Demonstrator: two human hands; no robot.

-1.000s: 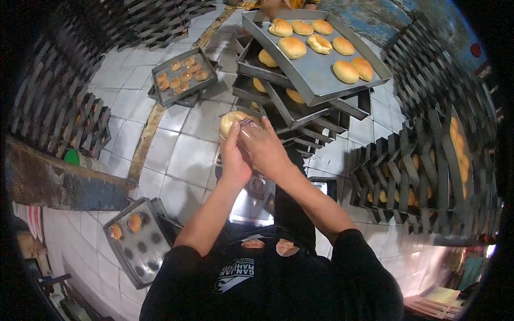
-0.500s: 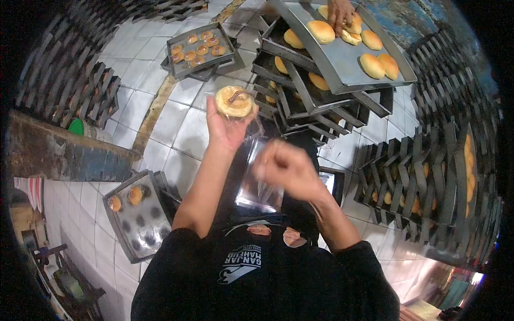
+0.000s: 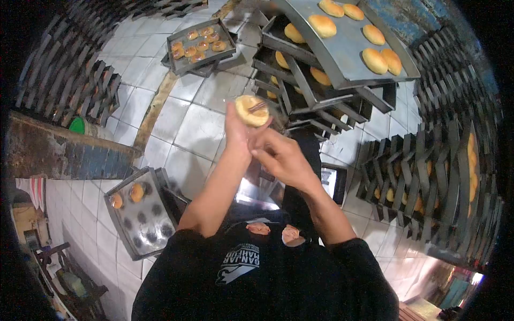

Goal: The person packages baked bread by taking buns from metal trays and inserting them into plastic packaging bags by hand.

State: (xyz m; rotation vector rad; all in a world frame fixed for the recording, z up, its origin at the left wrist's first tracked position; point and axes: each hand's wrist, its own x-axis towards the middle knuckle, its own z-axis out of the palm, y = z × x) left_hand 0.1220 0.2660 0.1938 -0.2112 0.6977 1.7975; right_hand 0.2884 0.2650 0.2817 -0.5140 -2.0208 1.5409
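Note:
A round bun [image 3: 251, 111] with a brown mark on top, in what looks like clear plastic, rests in my left hand [image 3: 239, 128], whose fingers curl round its side. Just below the bun, my right hand [image 3: 279, 155] is closed, its thumb and fingers pinched together beside my left palm; what they hold, if anything, is too small to make out. Clear plastic bags [image 3: 259, 191] lie on my lap under the hands.
Crisscrossed trays with golden buns [image 3: 350, 59] stand ahead on the right. A small tray of buns [image 3: 187, 67] is ahead on the left, another tray [image 3: 140, 214] at lower left. More tray stacks [image 3: 399, 176] stand at the right, near a white tiled floor [image 3: 184, 125].
My right hand has moved up and left to my left hand, which shifted right with the bun, now tilted. Another person's hand has left the top tray, where fewer buns show.

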